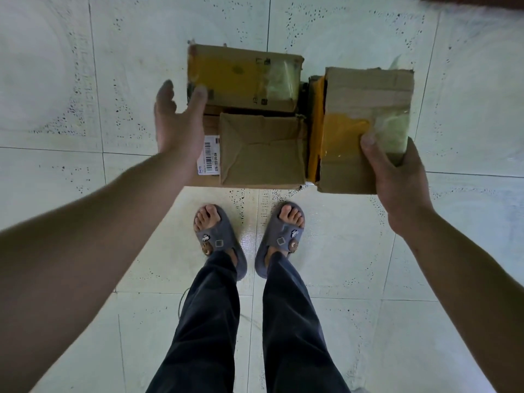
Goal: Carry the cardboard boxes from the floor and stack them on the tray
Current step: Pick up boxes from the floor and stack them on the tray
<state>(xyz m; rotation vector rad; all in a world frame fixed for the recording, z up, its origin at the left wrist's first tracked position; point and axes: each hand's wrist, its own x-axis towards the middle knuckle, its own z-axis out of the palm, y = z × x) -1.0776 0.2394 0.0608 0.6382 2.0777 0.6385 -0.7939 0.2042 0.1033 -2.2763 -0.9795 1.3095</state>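
Currently my right hand point(397, 180) grips the largest-looking cardboard box point(365, 109) at centre right of the frame, thumb pressed on its glossy taped top and fingers hidden beneath; I judge it light but dented, so I'd support it from below. My left hand point(175, 123) is spread and holds nothing beside the taped box point(243, 78) at upper centre, whose tape looks slippery, so its bare sides suit better. Smallest, the crumpled box point(261, 148) at centre sits on a labelled carton point(211, 154); I'd take its 2 opposite edges.
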